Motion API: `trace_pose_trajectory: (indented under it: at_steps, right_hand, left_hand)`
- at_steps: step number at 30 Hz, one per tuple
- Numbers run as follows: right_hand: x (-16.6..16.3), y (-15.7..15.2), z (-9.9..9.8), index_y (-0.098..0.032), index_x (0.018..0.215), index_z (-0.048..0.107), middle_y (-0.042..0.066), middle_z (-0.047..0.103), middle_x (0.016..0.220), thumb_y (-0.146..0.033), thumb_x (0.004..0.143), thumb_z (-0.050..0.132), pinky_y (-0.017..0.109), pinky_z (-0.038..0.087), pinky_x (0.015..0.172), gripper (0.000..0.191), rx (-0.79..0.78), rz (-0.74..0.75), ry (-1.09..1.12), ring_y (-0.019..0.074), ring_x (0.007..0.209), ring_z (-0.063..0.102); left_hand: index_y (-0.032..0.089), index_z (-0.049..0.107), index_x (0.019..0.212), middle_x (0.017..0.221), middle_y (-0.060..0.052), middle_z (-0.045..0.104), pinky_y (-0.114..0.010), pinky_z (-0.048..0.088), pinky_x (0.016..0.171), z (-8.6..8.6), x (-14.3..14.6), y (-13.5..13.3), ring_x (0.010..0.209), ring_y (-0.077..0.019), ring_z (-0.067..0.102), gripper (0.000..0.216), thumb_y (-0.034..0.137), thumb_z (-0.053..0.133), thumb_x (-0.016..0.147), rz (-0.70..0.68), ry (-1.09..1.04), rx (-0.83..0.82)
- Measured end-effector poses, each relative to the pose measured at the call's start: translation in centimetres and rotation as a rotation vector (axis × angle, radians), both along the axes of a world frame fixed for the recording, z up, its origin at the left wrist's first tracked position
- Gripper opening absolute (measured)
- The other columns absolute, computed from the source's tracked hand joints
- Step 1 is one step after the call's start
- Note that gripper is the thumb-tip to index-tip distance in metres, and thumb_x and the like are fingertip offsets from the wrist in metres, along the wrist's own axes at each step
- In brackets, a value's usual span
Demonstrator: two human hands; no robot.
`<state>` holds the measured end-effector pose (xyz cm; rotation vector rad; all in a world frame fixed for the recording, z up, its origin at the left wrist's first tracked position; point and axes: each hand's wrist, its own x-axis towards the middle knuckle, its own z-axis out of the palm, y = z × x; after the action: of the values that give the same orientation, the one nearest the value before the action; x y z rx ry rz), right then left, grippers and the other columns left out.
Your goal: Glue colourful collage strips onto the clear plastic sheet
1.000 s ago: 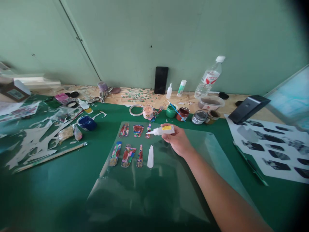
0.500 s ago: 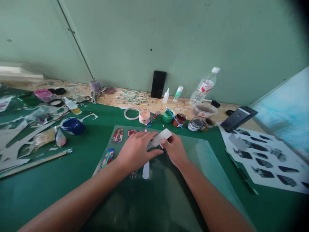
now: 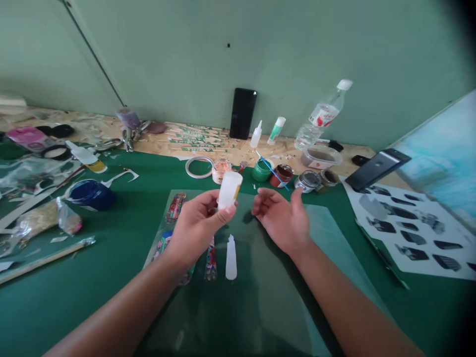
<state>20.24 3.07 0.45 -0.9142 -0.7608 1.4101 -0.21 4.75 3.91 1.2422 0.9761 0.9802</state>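
My left hand (image 3: 195, 220) is closed round a small white glue bottle (image 3: 229, 189) with a yellow patch on its side. The bottle's flat base points up and its lower end is hidden by my fingers. To the right, my right hand (image 3: 284, 220) is open, palm turned inward and thumb raised, with nothing in it. Below the hands a white tapered cut-out (image 3: 231, 260) lies on a translucent sheet (image 3: 260, 307). Beside it is a narrow decorated strip (image 3: 210, 263). More decorated pieces (image 3: 175, 207) lie partly behind my left hand.
Behind the sheet stand a tape roll (image 3: 200, 167) and paint jars, green (image 3: 262, 171) and red-brown (image 3: 281, 176), with a blue brush (image 3: 271, 170) across them. A phone (image 3: 243, 114) leans on the wall. Paper scraps and a blue paint jar (image 3: 92, 194) are left; a printed sheet (image 3: 420, 233) is right.
The white bottle, earlier between both hands, is now in my left hand alone and tipped more upright. My right hand has let go, opened and moved right. The view has shifted slightly.
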Motion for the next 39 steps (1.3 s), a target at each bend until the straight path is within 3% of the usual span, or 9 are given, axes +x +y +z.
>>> trace_pose_trajectory:
  at_steps: [3, 8, 15, 18, 21, 26, 30, 35, 39]
  right_hand:
    - [0.1, -0.3, 0.5, -0.027, 0.117, 0.070, 0.009, 0.066, 0.131, -0.085, 0.086, 0.033, 0.045, 0.048, 0.104, 0.075, 0.048, 0.052, 0.104, 0.0281, 0.124, 0.059]
    - [0.1, -0.6, 1.0, -0.031, 0.129, 0.063, 0.005, 0.054, 0.151, -0.085, 0.085, 0.037, 0.049, 0.041, 0.114, 0.074, 0.060, 0.047, 0.269, 0.0296, 0.141, 0.047]
    - [0.3, -0.8, 1.0, -0.029, 0.124, 0.067, 0.006, 0.061, 0.143, -0.084, 0.085, 0.039, 0.050, 0.040, 0.115, 0.072, 0.072, 0.126, 0.315, 0.0305, 0.136, 0.052]
    - [0.1, -0.8, 0.4, -0.027, 0.121, 0.070, 0.006, 0.064, 0.138, -0.072, 0.086, 0.057, 0.046, 0.043, 0.112, 0.058, 0.100, 0.217, 0.212, 0.0285, 0.131, 0.056]
    - [-0.5, -0.9, -0.3, -0.028, 0.121, 0.071, 0.005, 0.070, 0.125, -0.053, 0.077, 0.079, 0.040, 0.047, 0.104, 0.052, 0.147, 0.293, 0.047, 0.0243, 0.116, 0.063]
    - [-1.6, -1.2, -1.1, -0.029, 0.107, 0.076, 0.001, 0.073, 0.101, -0.039, 0.074, 0.086, 0.035, 0.051, 0.091, 0.036, 0.170, 0.233, -0.112, 0.0185, 0.095, 0.065]
    - [-1.5, -1.1, -1.6, -0.030, 0.104, 0.078, -0.001, 0.073, 0.097, -0.037, 0.069, 0.089, 0.031, 0.051, 0.085, 0.037, 0.117, 0.094, -0.070, 0.0157, 0.088, 0.064]
    - [-0.8, -0.6, -2.1, -0.027, 0.101, 0.078, 0.000, 0.073, 0.093, -0.035, 0.068, 0.090, 0.031, 0.052, 0.082, 0.036, 0.056, 0.107, -0.097, 0.0154, 0.084, 0.064]
    - [-0.5, -0.2, -2.3, -0.024, 0.101, 0.076, 0.000, 0.072, 0.087, -0.034, 0.069, 0.090, 0.030, 0.052, 0.078, 0.036, 0.069, 0.108, -0.167, 0.0145, 0.077, 0.063]
  left_hand:
    - [0.017, 0.073, 0.101, 0.097, -0.006, 0.073, -0.030, 0.049, 0.081, 0.0, 0.3, -0.1, 0.085, -0.0160, 0.064, 0.033, 0.040, 0.079, 0.077, -0.010, -0.226, -0.127]
    - [0.018, 0.075, 0.097, 0.092, -0.004, 0.071, -0.026, 0.048, 0.077, -0.1, 0.8, -0.3, 0.080, -0.0138, 0.060, 0.031, 0.035, 0.083, 0.072, -0.041, -0.395, -0.204]
    - [0.016, 0.074, 0.084, 0.077, -0.002, 0.062, -0.021, 0.039, 0.056, -0.6, 0.9, -0.1, 0.064, -0.0093, 0.046, 0.025, 0.039, 0.080, 0.078, -0.057, -0.351, -0.259]
    - [0.016, 0.071, 0.077, 0.071, -0.001, 0.058, -0.022, 0.037, 0.054, -0.9, 0.8, -0.1, 0.061, -0.0093, 0.044, 0.029, 0.044, 0.077, 0.080, -0.105, -0.298, -0.223]
    - [0.018, 0.073, 0.083, 0.072, 0.000, 0.062, -0.023, 0.039, 0.057, -1.0, 0.9, -0.4, 0.062, -0.0097, 0.049, 0.029, 0.047, 0.074, 0.083, -0.152, -0.157, -0.134]
    - [0.021, 0.076, 0.096, 0.086, -0.002, 0.074, -0.029, 0.049, 0.075, -0.7, 0.9, -0.4, 0.083, -0.0177, 0.065, 0.026, 0.044, 0.066, 0.089, -0.252, 0.239, 0.240]
    - [0.019, 0.078, 0.087, 0.084, -0.003, 0.076, -0.030, 0.050, 0.070, -0.5, -0.1, 0.7, 0.081, -0.0194, 0.068, 0.033, 0.043, 0.056, 0.095, -0.096, 0.509, 0.505]
    - [0.020, 0.074, 0.114, 0.094, -0.005, 0.078, -0.028, 0.056, 0.065, -1.4, -1.6, 3.1, 0.069, -0.0156, 0.071, 0.030, 0.029, 0.054, 0.093, 0.169, 0.533, 0.458]
    - [0.016, 0.074, 0.110, 0.095, -0.007, 0.076, -0.027, 0.061, 0.068, -1.9, -1.9, 4.0, 0.073, -0.0152, 0.073, 0.033, 0.018, 0.046, 0.092, 0.206, 0.436, 0.526]
